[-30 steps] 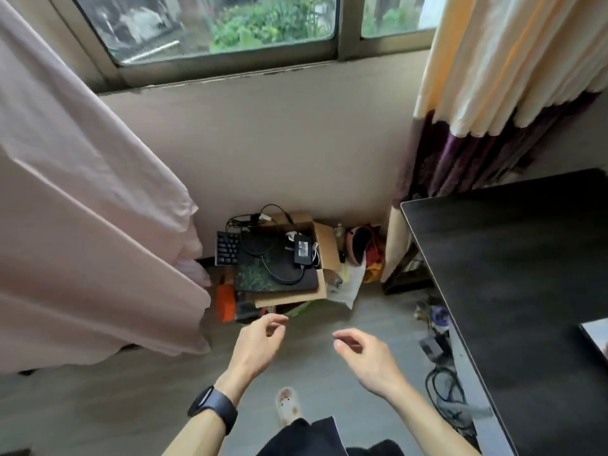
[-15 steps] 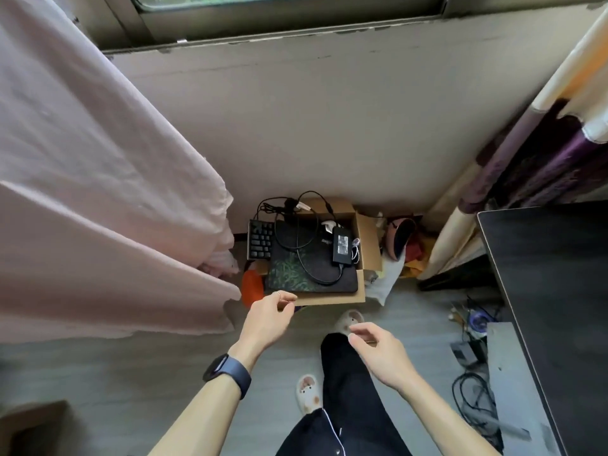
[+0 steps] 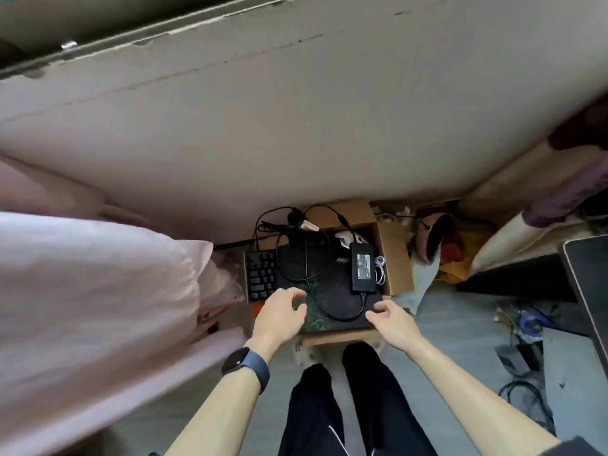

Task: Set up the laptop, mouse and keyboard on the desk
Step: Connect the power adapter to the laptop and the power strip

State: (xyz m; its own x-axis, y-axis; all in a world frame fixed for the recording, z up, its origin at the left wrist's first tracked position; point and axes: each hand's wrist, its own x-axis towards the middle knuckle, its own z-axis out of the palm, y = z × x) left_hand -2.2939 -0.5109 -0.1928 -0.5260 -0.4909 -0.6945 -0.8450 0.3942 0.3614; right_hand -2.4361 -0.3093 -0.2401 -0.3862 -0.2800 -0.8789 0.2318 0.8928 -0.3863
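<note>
Black trousers (image 3: 316,409) and two bare arms fill the near part of the view, and a dark watch (image 3: 246,363) sits on the left wrist. Just past them the left hand (image 3: 281,312) and the right hand (image 3: 391,319) reach down, set apart from each other, with loose curved fingers that hold nothing. Each one is by a near corner of the black laptop (image 3: 296,264), which lies flat on a brown cardboard box (image 3: 394,258) on the floor. Whether the fingers touch it yet is hard to tell.

The laptop looks stiff, flat and quite heavy, and it could break if dropped. Two hands under its two side edges would likely be the safest hold. A black power brick (image 3: 363,271) lies loose on its lid with a cable (image 3: 329,312) looped over it, so these may slide off if the laptop tips. The keyboard (image 3: 261,274) sits just beside the laptop on the left; it looks light and hard.

No mouse can be picked out. A green patch (image 3: 312,319) near the left hand may be a mat or part of the lid. Only a dark corner of the surface (image 3: 589,274) shows at the far right, well apart from the box
</note>
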